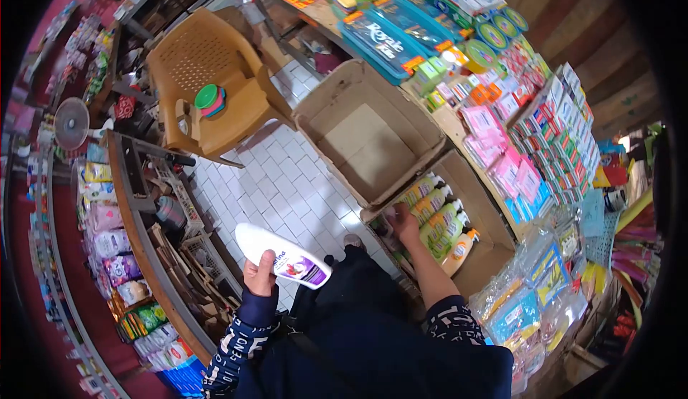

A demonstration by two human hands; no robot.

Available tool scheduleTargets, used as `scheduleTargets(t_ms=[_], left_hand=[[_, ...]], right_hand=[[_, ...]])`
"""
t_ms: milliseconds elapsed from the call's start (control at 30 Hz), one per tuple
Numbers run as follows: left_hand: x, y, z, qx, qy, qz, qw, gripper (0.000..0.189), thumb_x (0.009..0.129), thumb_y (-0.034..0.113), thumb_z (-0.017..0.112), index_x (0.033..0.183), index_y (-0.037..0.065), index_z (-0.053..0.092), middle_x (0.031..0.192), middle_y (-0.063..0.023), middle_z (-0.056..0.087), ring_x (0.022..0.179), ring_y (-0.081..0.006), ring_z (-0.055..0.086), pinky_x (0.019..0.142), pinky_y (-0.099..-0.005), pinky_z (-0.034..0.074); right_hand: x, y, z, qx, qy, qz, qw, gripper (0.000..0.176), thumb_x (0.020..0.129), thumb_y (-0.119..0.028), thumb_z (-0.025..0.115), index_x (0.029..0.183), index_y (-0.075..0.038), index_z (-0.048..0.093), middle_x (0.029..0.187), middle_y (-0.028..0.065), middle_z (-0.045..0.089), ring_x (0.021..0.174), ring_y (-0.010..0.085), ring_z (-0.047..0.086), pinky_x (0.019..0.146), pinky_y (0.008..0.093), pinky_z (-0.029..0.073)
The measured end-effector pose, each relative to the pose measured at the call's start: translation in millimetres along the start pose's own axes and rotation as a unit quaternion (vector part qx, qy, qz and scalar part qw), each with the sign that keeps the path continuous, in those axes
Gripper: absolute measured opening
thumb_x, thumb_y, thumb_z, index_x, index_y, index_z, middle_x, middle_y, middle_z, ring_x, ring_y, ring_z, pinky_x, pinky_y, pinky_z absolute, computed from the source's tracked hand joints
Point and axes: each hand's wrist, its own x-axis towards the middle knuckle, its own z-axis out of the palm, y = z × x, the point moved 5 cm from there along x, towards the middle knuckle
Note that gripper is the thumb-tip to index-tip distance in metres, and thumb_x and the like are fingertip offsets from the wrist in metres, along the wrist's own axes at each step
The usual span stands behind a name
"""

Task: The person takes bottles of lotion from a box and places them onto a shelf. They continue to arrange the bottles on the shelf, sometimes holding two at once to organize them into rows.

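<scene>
In my left hand (260, 277) is a white plastic lotion bottle (292, 254) with a purple label. My thumb lies across its front, and the bottle is tilted over the tiled floor. My right hand (405, 226) reaches down into a cardboard box (494, 245) at its left side. Several green-and-yellow pump bottles (441, 226) lie there in a row, right beside that hand. A white-and-orange pump bottle (461, 250) lies at the near end of the row. The right fingertips are blurred, and I cannot make out what they touch.
Behind that box stands a second open cardboard box (369, 137). A tan plastic chair (215, 84) holds a few coloured round items. Soap and toothpaste boxes (552, 141) cover the counter on the right. Wooden shelving (132, 220) with packets lines the left.
</scene>
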Motion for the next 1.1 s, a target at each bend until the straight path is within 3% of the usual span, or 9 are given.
scheduleTargets(t_ms=[133, 233, 267, 333, 433, 667, 867, 1000, 1100], left_hand=[[-20, 17, -25, -0.08, 0.069, -0.012, 0.994, 0.038, 0.094, 0.031, 0.054, 0.119, 0.003, 0.05, 0.102, -0.009, 0.063, 0.093, -0.0203, 0.063, 0.082, -0.0345, 0.05], [-40, 29, -53, -0.211, 0.118, -0.042, 0.969, 0.042, 0.092, 0.029, 0.053, 0.123, 0.001, 0.048, 0.104, -0.0137, 0.062, 0.096, -0.0259, 0.062, 0.086, -0.0388, 0.049], [-47, 36, -60, -0.295, 0.063, -0.03, 0.953, 0.042, 0.089, 0.023, 0.052, 0.123, -0.001, 0.047, 0.107, -0.0162, 0.062, 0.099, -0.0302, 0.062, 0.089, -0.0421, 0.049], [-64, 47, -80, -0.333, -0.017, -0.022, 0.943, 0.042, 0.087, 0.019, 0.051, 0.123, -0.001, 0.047, 0.111, -0.0184, 0.062, 0.103, -0.0332, 0.061, 0.092, -0.0446, 0.049], [-99, 74, -109, -0.317, 0.002, 0.038, 0.948, 0.046, 0.086, 0.017, 0.052, 0.126, -0.002, 0.044, 0.114, -0.0191, 0.06, 0.106, -0.0339, 0.06, 0.093, -0.047, 0.048], [-252, 186, -224, -0.111, 0.116, 0.299, 0.941, 0.061, 0.086, 0.024, 0.062, 0.134, -0.002, 0.034, 0.122, -0.0198, 0.055, 0.113, -0.0386, 0.056, 0.098, -0.0474, 0.044], [-463, 261, -310, 0.044, 0.348, 0.521, 0.778, 0.071, 0.079, 0.033, 0.075, 0.131, -0.002, 0.04, 0.122, -0.017, 0.056, 0.111, -0.026, 0.056, 0.098, -0.0412, 0.042], [-595, 288, -364, 0.164, 0.488, 0.616, 0.596, 0.066, 0.083, 0.037, 0.069, 0.13, 0.001, 0.038, 0.121, -0.0135, 0.054, 0.11, -0.0261, 0.056, 0.092, -0.0433, 0.047], [-667, 333, -385, 0.145, 0.482, 0.644, 0.576, 0.059, 0.09, 0.025, 0.063, 0.135, 0.001, 0.034, 0.126, -0.0146, 0.051, 0.114, -0.0256, 0.053, 0.099, -0.0433, 0.041]], right_hand=[[2, 1, -33, 0.05, 0.057, -0.099, 0.992, 0.037, 0.076, -0.008, 0.07, 0.111, -0.009, 0.057, 0.077, 0.0054, 0.064, 0.071, 0.0177, 0.064, 0.066, 0.0311, 0.052], [-6, -88, -113, 0.08, 0.015, -0.155, 0.985, 0.041, 0.077, -0.001, 0.066, 0.116, -0.009, 0.06, 0.068, -0.0019, 0.056, 0.06, 0.0055, 0.053, 0.055, 0.0213, 0.044], [-8, -125, -138, 0.089, -0.005, -0.152, 0.984, 0.044, 0.076, 0.003, 0.065, 0.118, -0.007, 0.06, 0.068, -0.0047, 0.053, 0.061, 0.0026, 0.051, 0.054, 0.0185, 0.041], [-2, -185, -169, 0.137, -0.065, -0.172, 0.973, 0.044, 0.076, 0.005, 0.063, 0.12, -0.002, 0.059, 0.076, -0.002, 0.059, 0.066, 0.0034, 0.055, 0.057, 0.0187, 0.044], [-9, -310, -167, 0.223, -0.112, -0.29, 0.924, 0.041, 0.078, 0.005, 0.062, 0.118, 0.003, 0.056, 0.097, 0.0056, 0.064, 0.082, 0.0094, 0.062, 0.069, 0.0203, 0.051], [-163, -587, 1, 0.285, -0.344, -0.505, 0.739, 0.035, 0.078, -0.001, 0.066, 0.112, 0.0, 0.057, 0.1, 0.0052, 0.062, 0.09, 0.0095, 0.06, 0.075, 0.0223, 0.05], [-379, -724, 150, 0.317, -0.517, -0.583, 0.541, 0.034, 0.08, 0.0, 0.065, 0.112, -0.001, 0.055, 0.102, 0.0047, 0.06, 0.092, 0.01, 0.059, 0.077, 0.024, 0.05], [-495, -771, 206, 0.341, -0.552, -0.626, 0.433, 0.036, 0.082, 0.0, 0.063, 0.115, 0.0, 0.051, 0.105, 0.0068, 0.059, 0.095, 0.012, 0.059, 0.08, 0.0252, 0.048], [-564, -800, 233, 0.36, -0.564, -0.638, 0.382, 0.036, 0.083, 0.001, 0.062, 0.117, 0.001, 0.05, 0.107, 0.0083, 0.059, 0.096, 0.0127, 0.059, 0.081, 0.0249, 0.048]])
